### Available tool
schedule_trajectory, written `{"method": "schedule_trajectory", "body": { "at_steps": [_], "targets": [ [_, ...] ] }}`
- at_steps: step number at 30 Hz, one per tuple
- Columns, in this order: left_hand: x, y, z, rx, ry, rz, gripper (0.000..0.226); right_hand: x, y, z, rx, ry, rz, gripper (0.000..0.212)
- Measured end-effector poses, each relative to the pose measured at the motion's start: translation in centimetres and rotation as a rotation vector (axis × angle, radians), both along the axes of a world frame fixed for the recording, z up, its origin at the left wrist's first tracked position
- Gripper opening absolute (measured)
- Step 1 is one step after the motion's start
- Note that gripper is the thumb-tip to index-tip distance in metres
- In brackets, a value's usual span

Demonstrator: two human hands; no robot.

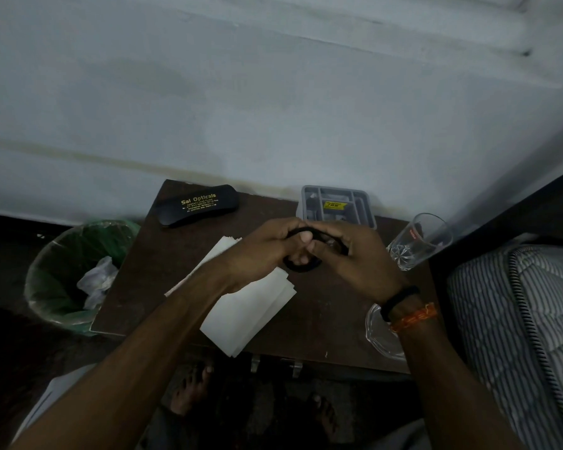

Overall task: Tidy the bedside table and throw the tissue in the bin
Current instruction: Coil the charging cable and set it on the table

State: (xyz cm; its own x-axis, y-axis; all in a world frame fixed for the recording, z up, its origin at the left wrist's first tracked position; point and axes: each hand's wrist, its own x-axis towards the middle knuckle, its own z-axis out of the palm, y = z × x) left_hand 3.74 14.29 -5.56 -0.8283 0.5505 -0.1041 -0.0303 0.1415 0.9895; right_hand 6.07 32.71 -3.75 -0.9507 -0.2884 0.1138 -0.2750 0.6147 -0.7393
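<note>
Over the middle of the brown bedside table, my left hand and my right hand together hold a pair of black glasses; fingers of both curl round the dark frame, which is mostly hidden. Beneath my left forearm lies a white folded tissue, flat on the table. A black spectacle case with gold lettering rests at the table's back left. Left of the table stands a bin lined with a green bag, crumpled plastic inside it.
A grey compartment tray sits at the back of the table. An upright drinking glass stands at the right edge, a clear glass dish at the front right. A striped mattress lies to the right. Bare feet show below.
</note>
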Motion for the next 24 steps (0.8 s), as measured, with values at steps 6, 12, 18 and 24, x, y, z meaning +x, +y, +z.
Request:
{"method": "schedule_trajectory", "body": {
  "at_steps": [6, 12, 18, 24],
  "targets": [
    [0.2, 0.2, -0.5, -0.166, 0.232, 0.099, 0.011, -0.3, -0.1, -0.8, 0.076, -0.016, -0.099, 0.019],
    [0.1, 0.1, -0.4, -0.170, 0.405, 0.101, 0.028, -0.3, 0.2, -0.8, -0.049, -0.063, -0.249, 0.019],
    [-0.3, 1.0, -1.5, -0.567, 0.710, 0.152, 0.044, -0.5, -0.2, -1.1, -0.010, -0.092, -0.235, 0.025],
    [-1.0, 0.4, -2.5, -0.611, 0.517, 0.086, 0.028, -0.5, -0.2, -1.0, 0.077, -0.117, -0.128, 0.025]
  ]
}}
